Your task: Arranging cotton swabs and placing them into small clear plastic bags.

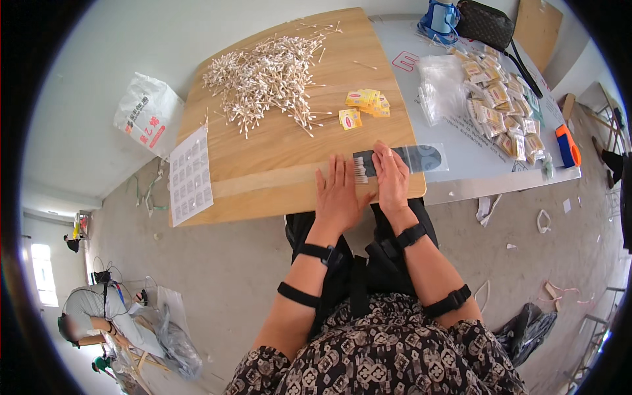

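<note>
My left hand (339,197) lies flat on the wooden table, fingers stretched out, just left of a short row of white cotton swabs (361,170). The swabs lie side by side at the left end of a dark flat strip (397,158). Across the strip rests my right hand (393,181), its fingers extended close together and covering part of it. The strip's rounded right end shows through a clear plastic bag (442,158) at the table's right edge. Farther off is a large loose heap of cotton swabs (266,82). Several yellow cards (365,105) lie beyond my hands.
On the grey surface to the right are empty clear bags (442,85), a pile of filled small packs (503,108), an orange-and-blue tape dispenser (567,146) and a dark pouch (485,23). A printed sheet (191,176) overhangs the left edge. Another person (108,316) bends at lower left.
</note>
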`<state>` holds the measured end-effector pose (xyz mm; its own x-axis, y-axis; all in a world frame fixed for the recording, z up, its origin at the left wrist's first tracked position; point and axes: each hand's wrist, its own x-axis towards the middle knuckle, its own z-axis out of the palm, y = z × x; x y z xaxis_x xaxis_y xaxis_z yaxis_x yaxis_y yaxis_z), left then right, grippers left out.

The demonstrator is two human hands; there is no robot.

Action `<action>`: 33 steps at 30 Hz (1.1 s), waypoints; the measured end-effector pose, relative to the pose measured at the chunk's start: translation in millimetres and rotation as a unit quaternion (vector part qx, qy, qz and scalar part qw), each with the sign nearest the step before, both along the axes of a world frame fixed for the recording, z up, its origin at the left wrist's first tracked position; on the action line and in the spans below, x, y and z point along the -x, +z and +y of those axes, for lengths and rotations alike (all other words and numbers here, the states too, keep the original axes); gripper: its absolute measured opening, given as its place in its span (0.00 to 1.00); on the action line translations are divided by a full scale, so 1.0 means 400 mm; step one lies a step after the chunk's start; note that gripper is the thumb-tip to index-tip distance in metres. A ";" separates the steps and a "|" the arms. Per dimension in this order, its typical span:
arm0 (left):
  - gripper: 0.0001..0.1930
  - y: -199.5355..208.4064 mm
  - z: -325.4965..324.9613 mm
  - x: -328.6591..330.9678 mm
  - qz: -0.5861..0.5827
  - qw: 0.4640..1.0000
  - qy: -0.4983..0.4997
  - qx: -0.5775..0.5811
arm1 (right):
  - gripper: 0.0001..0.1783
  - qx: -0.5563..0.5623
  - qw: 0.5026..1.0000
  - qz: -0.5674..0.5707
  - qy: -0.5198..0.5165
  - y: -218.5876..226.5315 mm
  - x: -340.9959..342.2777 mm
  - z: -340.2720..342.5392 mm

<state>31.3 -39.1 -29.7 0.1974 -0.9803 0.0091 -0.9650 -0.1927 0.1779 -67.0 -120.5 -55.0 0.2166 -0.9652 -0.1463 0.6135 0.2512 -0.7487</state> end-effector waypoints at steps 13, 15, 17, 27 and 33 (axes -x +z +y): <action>0.37 -0.072 -0.021 -0.041 0.130 0.981 0.001 0.144 | 0.30 0.024 0.999 0.028 0.009 -0.005 -0.010 0.013; 0.32 -0.077 -0.035 -0.053 0.378 0.865 0.101 0.314 | 0.30 0.019 0.999 0.026 0.004 0.004 -0.019 0.018; 0.32 -0.077 -0.047 -0.053 0.403 0.850 0.123 0.316 | 0.30 0.014 1.000 0.025 -0.002 0.011 -0.029 0.019; 0.33 -0.038 -0.065 -0.035 0.424 0.860 0.021 0.284 | 0.25 0.093 0.989 0.116 0.025 0.006 0.033 -0.038; 0.39 -0.008 0.000 -0.025 0.041 0.996 -0.074 0.028 | 0.22 0.489 0.688 0.530 0.079 0.029 0.129 -0.047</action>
<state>41.4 -38.9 -32.7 0.0535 -0.9971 0.0540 -0.9637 -0.0374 0.2645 -118.5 -139.1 -43.3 0.6016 -0.6916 0.3997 -0.3858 -0.6897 -0.6128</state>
